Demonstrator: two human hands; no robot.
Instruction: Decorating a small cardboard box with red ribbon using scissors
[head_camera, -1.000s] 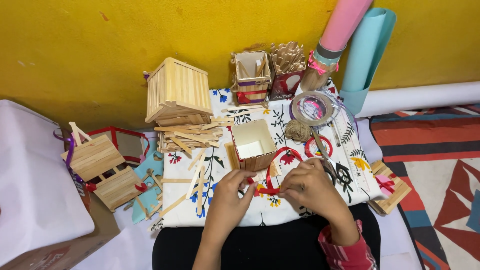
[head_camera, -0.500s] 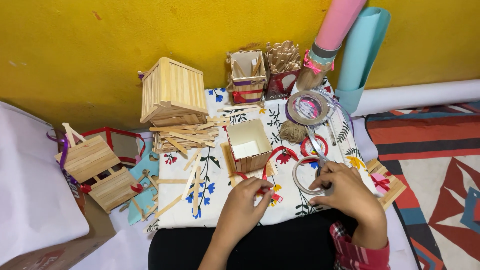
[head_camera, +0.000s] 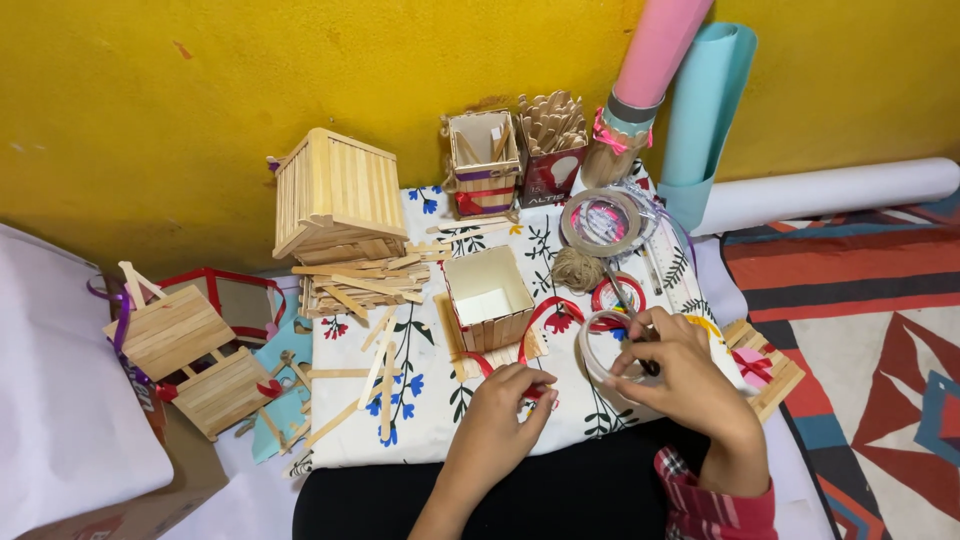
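We see the left hand (head_camera: 505, 415) pressed down near the front edge of the floral cloth (head_camera: 430, 400), its fingers pinching the end of a red ribbon (head_camera: 535, 318) against the fabric. The ribbon curls from there up past the front of a small open box of craft sticks (head_camera: 488, 298), which stands on a flat stick base near the middle of the cloth. The right hand (head_camera: 680, 375) is just to the right of the left, its fingers closed around a clear tape roll (head_camera: 598, 345); what the fingertips grip inside that ring we cannot tell.

Behind the right hand lie a red tape ring (head_camera: 612, 292), a ball of twine (head_camera: 578, 268) and a larger grey tape roll (head_camera: 602, 222), all toward the cloth's right edge. At the far edge stand a stick-built holder (head_camera: 482, 160) and a red carton stuffed with craft sticks (head_camera: 550, 150). A slatted wooden house (head_camera: 335, 195) sits at the far left corner of the cloth above a loose pile of sticks (head_camera: 355, 280), with more sticks scattered toward the front left corner.

Off the cloth to the left lies a hinged stick panel (head_camera: 190, 355) with purple ribbon, near a white sheet (head_camera: 60, 420). Rolled pink paper (head_camera: 660, 45) and blue paper (head_camera: 705, 110) lean on the yellow wall (head_camera: 200, 80).
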